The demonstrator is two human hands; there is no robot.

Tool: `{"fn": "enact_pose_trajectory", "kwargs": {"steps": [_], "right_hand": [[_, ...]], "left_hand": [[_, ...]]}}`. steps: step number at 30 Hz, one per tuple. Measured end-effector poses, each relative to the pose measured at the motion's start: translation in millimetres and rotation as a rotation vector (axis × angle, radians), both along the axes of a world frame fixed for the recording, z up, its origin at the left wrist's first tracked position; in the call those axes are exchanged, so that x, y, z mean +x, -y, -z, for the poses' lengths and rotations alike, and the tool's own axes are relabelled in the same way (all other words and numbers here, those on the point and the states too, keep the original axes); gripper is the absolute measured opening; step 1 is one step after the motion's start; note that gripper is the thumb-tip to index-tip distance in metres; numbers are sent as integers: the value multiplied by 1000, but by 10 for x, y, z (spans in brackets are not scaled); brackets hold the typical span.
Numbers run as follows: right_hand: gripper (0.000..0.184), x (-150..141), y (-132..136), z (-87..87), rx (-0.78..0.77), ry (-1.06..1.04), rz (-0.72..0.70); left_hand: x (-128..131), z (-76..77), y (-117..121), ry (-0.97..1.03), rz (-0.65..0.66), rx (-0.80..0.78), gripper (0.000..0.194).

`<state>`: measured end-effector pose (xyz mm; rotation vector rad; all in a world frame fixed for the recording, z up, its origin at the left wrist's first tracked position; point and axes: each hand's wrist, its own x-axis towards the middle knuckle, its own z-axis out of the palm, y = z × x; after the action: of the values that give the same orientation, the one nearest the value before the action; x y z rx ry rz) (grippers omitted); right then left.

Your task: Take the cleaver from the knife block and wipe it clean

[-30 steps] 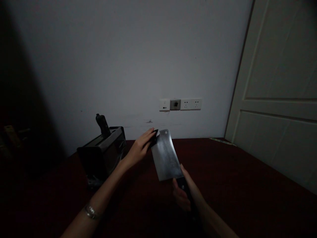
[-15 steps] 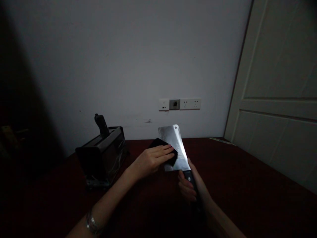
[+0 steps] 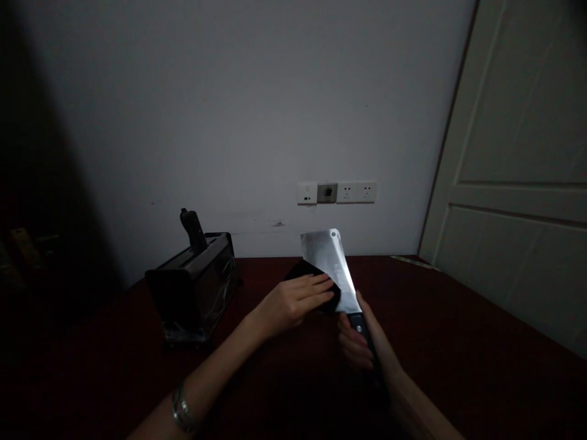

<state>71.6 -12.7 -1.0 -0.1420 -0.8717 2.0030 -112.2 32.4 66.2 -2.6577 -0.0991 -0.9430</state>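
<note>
You have your right hand (image 3: 362,345) wrapped around the black handle of the cleaver (image 3: 325,256), fingers clamped on it. The cleaver is ahead of you, slightly right of 12 o'clock, above the tabletop (image 3: 413,311), its blade tilted up toward 11 o'clock and the handle running back toward 5. Your left hand (image 3: 296,301) comes in from 7 o'clock, its fingers clamped on the black cloth (image 3: 304,269) and laying it against the lower part of the blade; your left thumb is hidden. A silver bracelet (image 3: 182,409) circles your left wrist. At 10 o'clock, a dark slotted holder (image 3: 192,287) sits on the tabletop with a black-handled item (image 3: 193,231) upright in it. The wall sockets (image 3: 356,192) are near 12 o'clock, a thin strip (image 3: 414,263) lies by the wall near 1, and a pale door (image 3: 518,250) stands at 2.
</note>
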Motion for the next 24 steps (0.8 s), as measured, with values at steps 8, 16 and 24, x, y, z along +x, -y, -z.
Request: {"fn": "enact_pose_trajectory", "kwargs": {"steps": [8,16,24], "right_hand": [[53,-26,24,-41,-4,31,-1],[57,-218,62,43,-22,65,-146],[67,-286,102,62,-112,193,-158]], "left_hand": [[-48,-16,-47,9,19,-46,46],[-360,-171,-309,129,-111,-35,47],[-617,-209,-549,364,-280,-92,41]]}}
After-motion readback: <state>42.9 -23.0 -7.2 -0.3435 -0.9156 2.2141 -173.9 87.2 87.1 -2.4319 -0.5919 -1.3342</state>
